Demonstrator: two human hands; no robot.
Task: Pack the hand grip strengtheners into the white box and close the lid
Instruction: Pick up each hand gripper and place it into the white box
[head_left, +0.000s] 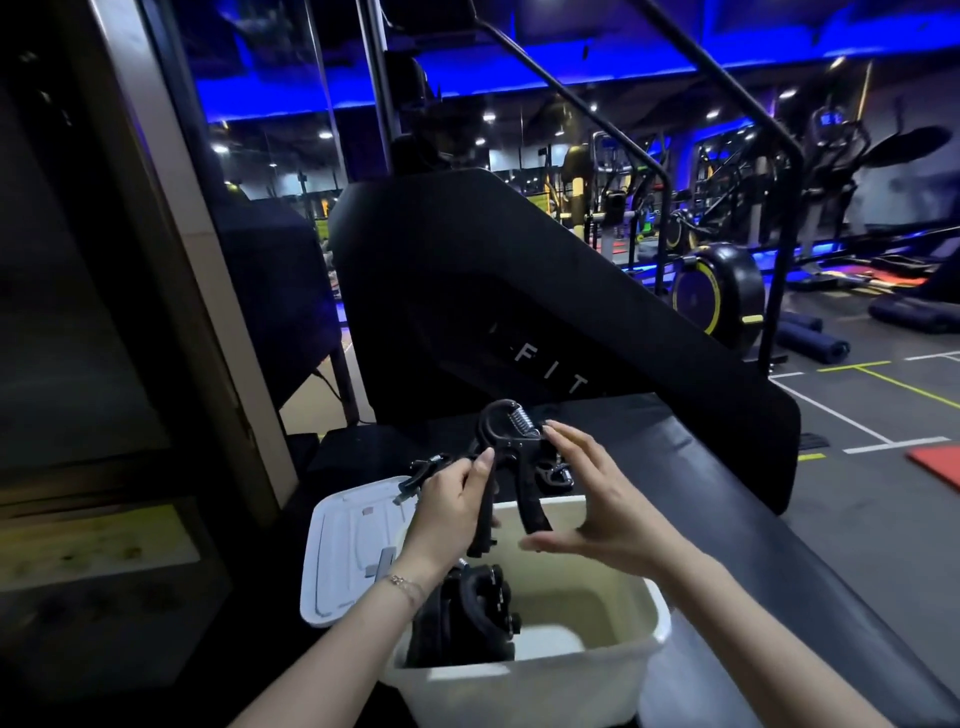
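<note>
A black hand grip strengthener with a metal spring hangs over the open white box. My left hand grips its left handle. My right hand is open beside the right handle, fingertips touching the top near the spring. Inside the box, at its left side, lie more black strengtheners. The white lid lies flat to the left of the box. Other strengtheners lie on the dark surface behind my hands, one at the left and one at the right.
The box and lid sit on a dark bench top that runs to the right. A large black gym machine rises just behind. A dark window frame stands at the left. Exercise bikes and mats fill the floor at the far right.
</note>
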